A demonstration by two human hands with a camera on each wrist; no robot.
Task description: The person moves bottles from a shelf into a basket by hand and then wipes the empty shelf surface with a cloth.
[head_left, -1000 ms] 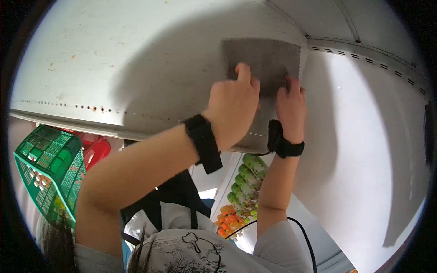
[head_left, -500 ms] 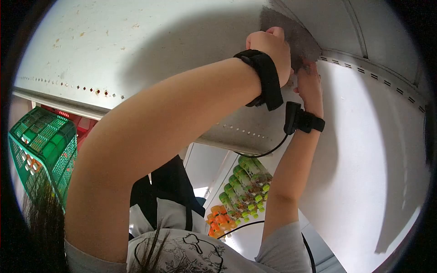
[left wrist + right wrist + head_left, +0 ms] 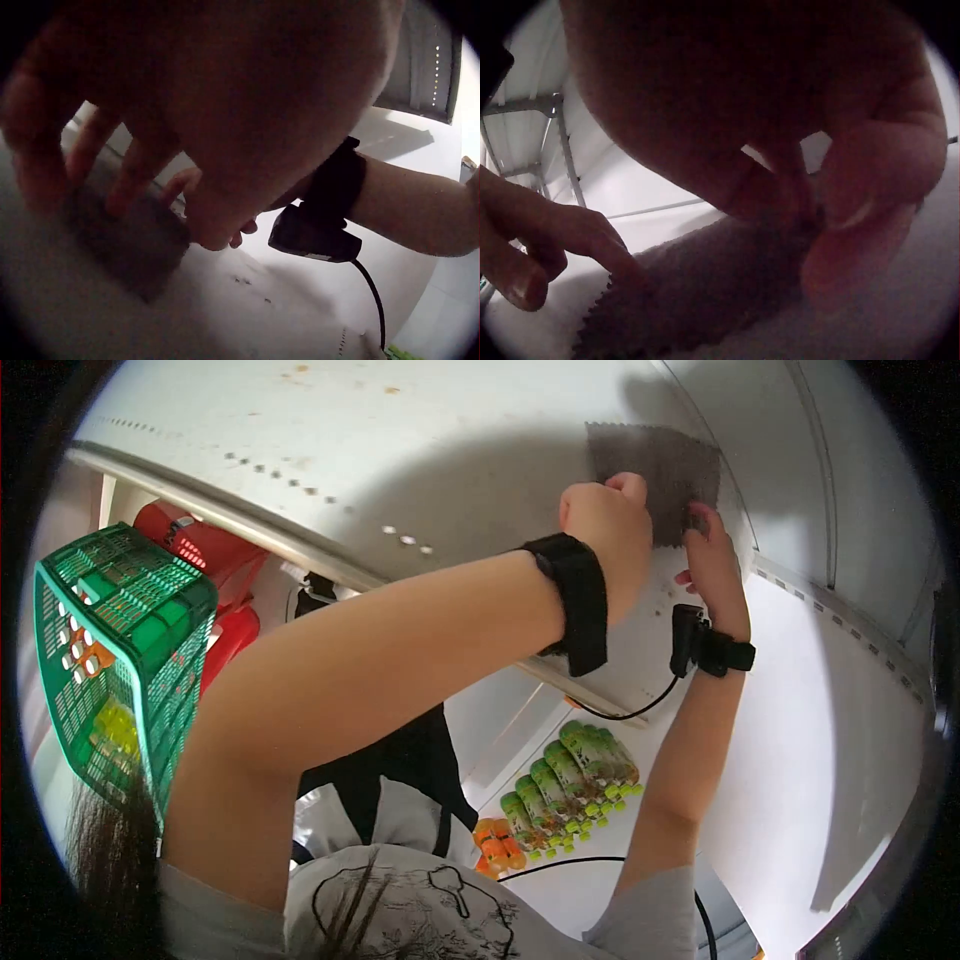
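Observation:
A thin grey cloth (image 3: 640, 450) with zigzag-cut edges lies flat on a pale shelf (image 3: 470, 410), close to the back panel and the right-hand corner. My left hand (image 3: 608, 545) rests its fingertips on the cloth's nearer left part; in the left wrist view its fingers (image 3: 136, 171) spread over the grey fabric, thumb apart. At the cloth's right side, my right hand (image 3: 718, 575) pinches the fabric between thumb and bent fingers (image 3: 859, 247). Black straps circle both wrists.
A white side wall (image 3: 800, 730) rises right of the shelf. Below hang or stand rows of green-labelled bottles (image 3: 555, 780) and orange bottles (image 3: 498, 845). A green basket (image 3: 190, 690) with bottles is at left, beside a red basket (image 3: 215, 565). A black cable (image 3: 630, 716) trails from the right wrist.
Both hands have slid the cloth across the shelf toward the back panel, my left arm reaching further right. The head view has shifted too, showing more of the baskets and bottles.

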